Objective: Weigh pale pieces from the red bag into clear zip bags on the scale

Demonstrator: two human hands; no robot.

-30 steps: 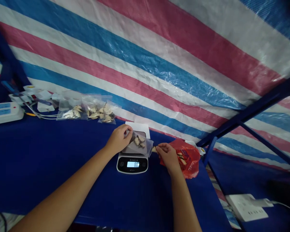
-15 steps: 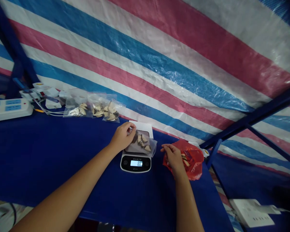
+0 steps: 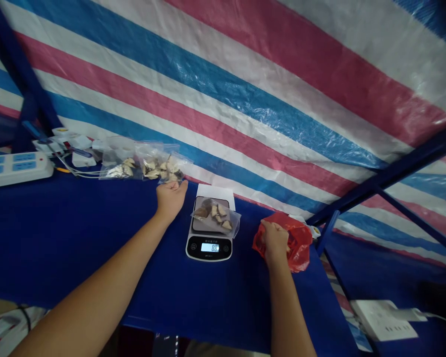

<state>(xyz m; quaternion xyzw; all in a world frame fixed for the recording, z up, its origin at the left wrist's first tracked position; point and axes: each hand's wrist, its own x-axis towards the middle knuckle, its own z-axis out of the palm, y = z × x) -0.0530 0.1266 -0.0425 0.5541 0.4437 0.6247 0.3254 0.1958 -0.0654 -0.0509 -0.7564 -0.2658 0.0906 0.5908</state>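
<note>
On the digital scale (image 3: 210, 252) lies a clear zip bag (image 3: 223, 219) with several pale, dark-edged dried slices inside; the lit display appears to read 8.8. My left hand (image 3: 171, 201) is left of the scale, at the near edge of the filled clear bags (image 3: 163, 166). Its fingers are curled and their tips are hidden, so contact with a bag cannot be made out. To the right, my right hand (image 3: 275, 240) reaches into a crumpled red plastic bag (image 3: 300, 248) that holds more slices. Its fingers are closed, and whatever they pinch is hidden.
A white power strip (image 3: 18, 166) and chargers with cables (image 3: 78, 156) are at the far left. Another power strip (image 3: 384, 320) is at the lower right. A striped tarp (image 3: 223, 104) rises behind the blue table (image 3: 78, 233), with a blue frame bar (image 3: 386, 173) at right.
My left hand has let go of the zip bag on the scale and moved left towards the filled bags. My right hand has moved slightly right, into the red bag, with its fingers closing.
</note>
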